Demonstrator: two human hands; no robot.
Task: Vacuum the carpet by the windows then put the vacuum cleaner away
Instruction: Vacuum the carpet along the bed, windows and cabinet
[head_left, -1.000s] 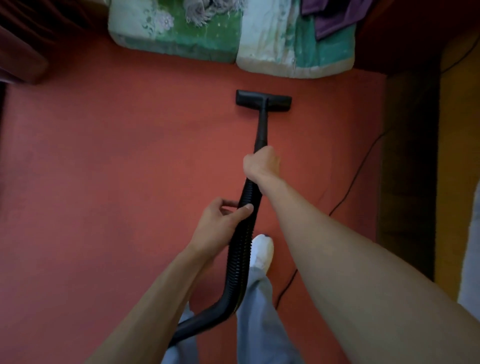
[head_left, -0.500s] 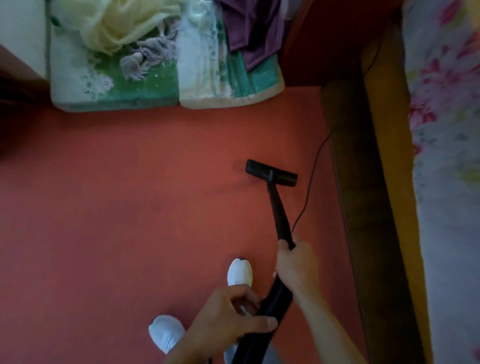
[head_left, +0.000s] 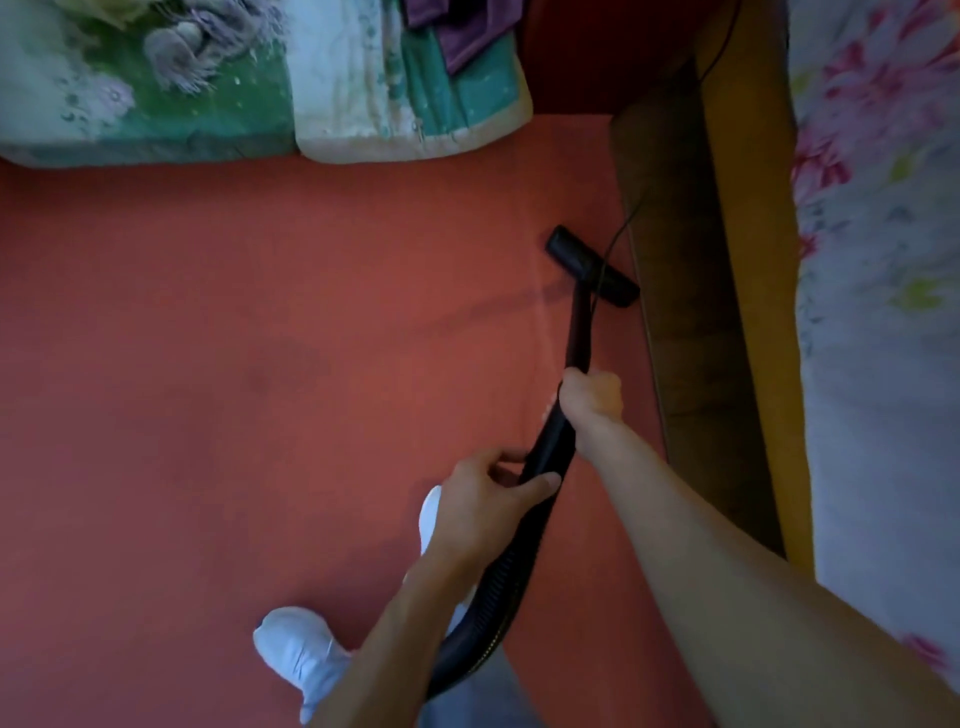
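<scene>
Visibility findings follow. My right hand (head_left: 592, 397) wraps the vacuum wand (head_left: 579, 332) and conceals that stretch of it. My left hand (head_left: 488, 499) grips the hose (head_left: 501, 587), with its fingertips out of sight behind it. The hose passes behind my left forearm (head_left: 395, 623), and its further run is not visible. The power cord (head_left: 605, 260) crosses the floor nozzle (head_left: 571, 249), is lost against the black wand, and exits at the top edge. Whether the nozzle's right end touches the bed frame (head_left: 675, 312) cannot be determined. My right foot (head_left: 430, 514) is mostly hidden behind my left hand. The cushions (head_left: 208, 119) and purple cloth (head_left: 467, 36) are cropped at the top, and the flowered bedding (head_left: 883, 364) is cropped at the right. The fringed cloth (head_left: 182, 52) is blurred.
</scene>
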